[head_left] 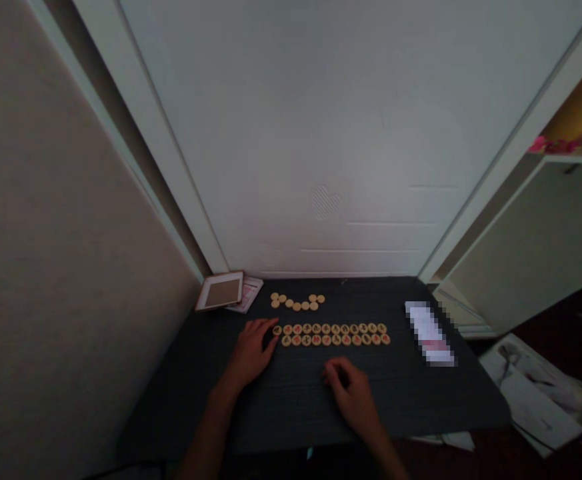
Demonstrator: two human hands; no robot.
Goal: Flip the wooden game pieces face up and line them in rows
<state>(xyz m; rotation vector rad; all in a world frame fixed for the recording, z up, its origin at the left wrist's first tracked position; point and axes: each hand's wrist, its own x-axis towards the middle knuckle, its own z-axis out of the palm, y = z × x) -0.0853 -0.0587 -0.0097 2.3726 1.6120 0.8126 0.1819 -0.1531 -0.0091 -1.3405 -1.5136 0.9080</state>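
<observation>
Two rows of round wooden Chinese chess pieces (336, 335) lie face up across the middle of the dark table, with red or dark characters. At the left end of the upper row, the thumb and index finger of my left hand (251, 350) close around the end chess piece (277, 331). My right hand (351, 392) rests below the rows, apart from them, its fingers curled in. Whatever those fingers may hold is hidden. Further back, several blank-faced pieces (297, 307) lie in a loose curve.
The dark table (185, 400) stands against a pale panel (291, 133). At its back left, a shallow framed tray (221, 292) overlaps a printed card (248, 293). A blurred-out white object (428, 333) lies at the right. Beyond the right edge, a white box (545, 393) sits lower down.
</observation>
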